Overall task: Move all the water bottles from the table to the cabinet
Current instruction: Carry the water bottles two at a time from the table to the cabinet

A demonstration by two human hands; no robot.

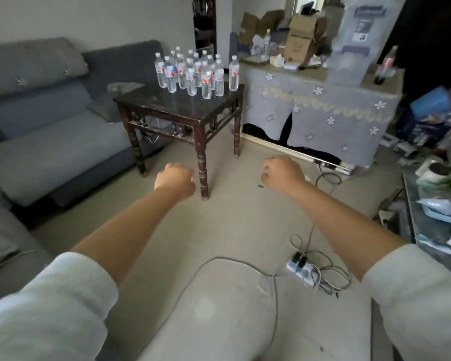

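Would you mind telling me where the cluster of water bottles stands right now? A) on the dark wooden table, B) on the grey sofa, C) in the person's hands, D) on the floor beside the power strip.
A: the water bottles stand upright together on the dark wooden table, while the left hand and right hand hold nothing.
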